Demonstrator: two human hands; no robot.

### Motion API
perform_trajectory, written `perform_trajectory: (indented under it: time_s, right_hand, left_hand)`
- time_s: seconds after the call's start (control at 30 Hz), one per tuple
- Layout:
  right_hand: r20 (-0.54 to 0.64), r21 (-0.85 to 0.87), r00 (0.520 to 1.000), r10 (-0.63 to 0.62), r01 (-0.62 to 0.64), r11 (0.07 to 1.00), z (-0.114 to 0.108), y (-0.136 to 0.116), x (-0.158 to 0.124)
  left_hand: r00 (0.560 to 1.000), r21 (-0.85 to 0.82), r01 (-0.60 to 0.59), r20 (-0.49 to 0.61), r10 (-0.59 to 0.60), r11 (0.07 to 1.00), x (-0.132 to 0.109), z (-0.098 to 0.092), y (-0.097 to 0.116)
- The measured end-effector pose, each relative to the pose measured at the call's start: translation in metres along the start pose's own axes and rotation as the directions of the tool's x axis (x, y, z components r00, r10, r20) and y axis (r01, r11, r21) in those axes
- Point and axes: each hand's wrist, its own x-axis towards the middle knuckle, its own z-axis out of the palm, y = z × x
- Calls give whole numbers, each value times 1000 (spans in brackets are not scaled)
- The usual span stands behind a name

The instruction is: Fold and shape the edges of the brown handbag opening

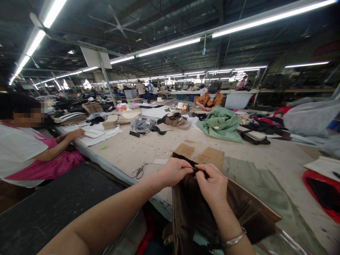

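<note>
A dark brown bag [183, 212], its lining and edges showing, leans over the front edge of the worktable in front of me. My left hand [176, 171] pinches the dark upper edge of the bag between thumb and fingers. Close beside it, my right hand [212, 182] grips the same edge, with the fingertips of both hands nearly meeting. What exactly lies between the fingertips is too small and dark to make out. The bag's body hangs below my hands, partly hidden by my right forearm.
Scissors [138, 171] lie left of my hands on the worktable [117, 152]. Brown cardboard [211, 158] and grey-green cloth [255, 177] lie by the bag. Farther back are a green fabric bundle [220, 124] and stacked pieces. A person in a pink apron works at left, another sits across.
</note>
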Motion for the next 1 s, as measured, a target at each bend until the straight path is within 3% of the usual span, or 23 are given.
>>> perform_trajectory:
  time_s: [0.2, 0.33, 0.4, 0.53, 0.77, 0.87, 1.0]
  right_hand:
    - [20, 1, 1000, 20, -20, 1000, -3, -3, -1]
    - [18, 17, 999, 33, -34, 999, -4, -3, -1]
    - [17, 21, 998, 53, -54, 998, -3, 0, 0]
    - [22, 27, 997, 80, -80, 996, -3, 2, 1]
    - [19, 16, 998, 68, -68, 998, -1, -3, 1]
    - [13, -5, 996, 84, -84, 996, -7, 1, 0]
    - [19, 1, 999, 33, -33, 999, -6, -3, 0]
  left_hand:
    - [1000, -4, -3, -10, 3, 1000, 1, 0, -1]
    - [992, -158, -56, 107, 74, 986, -5, -12, -5]
    - [994, -184, -24, 102, 44, 983, -10, -19, -9]
    - [998, 24, 43, 35, -44, 999, -17, -25, -11]
    - [999, 228, 21, -43, -12, 973, -20, -20, 0]
    - [1000, 223, 7, 1, -7, 975, -15, -22, -1]
    - [988, 46, 7, 156, -14, 999, -13, -26, 5]
